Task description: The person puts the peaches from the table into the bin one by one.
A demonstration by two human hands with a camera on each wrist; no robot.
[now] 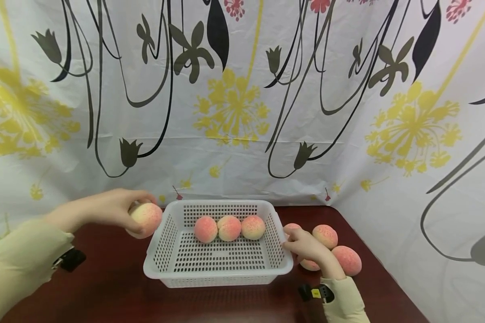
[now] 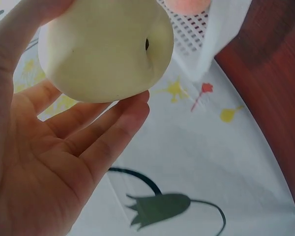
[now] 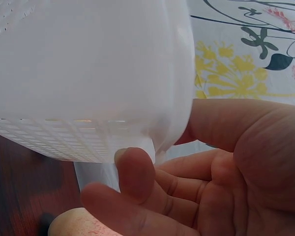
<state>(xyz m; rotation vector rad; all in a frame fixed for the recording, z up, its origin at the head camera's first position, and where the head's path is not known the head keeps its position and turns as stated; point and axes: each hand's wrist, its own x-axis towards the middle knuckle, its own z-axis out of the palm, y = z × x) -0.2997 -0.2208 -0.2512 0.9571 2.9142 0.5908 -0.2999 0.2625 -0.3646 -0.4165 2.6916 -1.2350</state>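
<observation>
My left hand holds a pink and cream peach in the air beside the basket's left rim. In the left wrist view the thumb and fingers curve around the peach's pale side, with a small dark hole at its dimple. My right hand grips the right rim of a white plastic basket. In the right wrist view the thumb lies at the basket's rim and the fingers bend beneath it. Three peaches sit in a row inside the basket, towards its back.
Several more peaches lie on the dark red table to the right of the basket, partly behind my right hand. A white cloth printed with flowers hangs behind the table and along its right side.
</observation>
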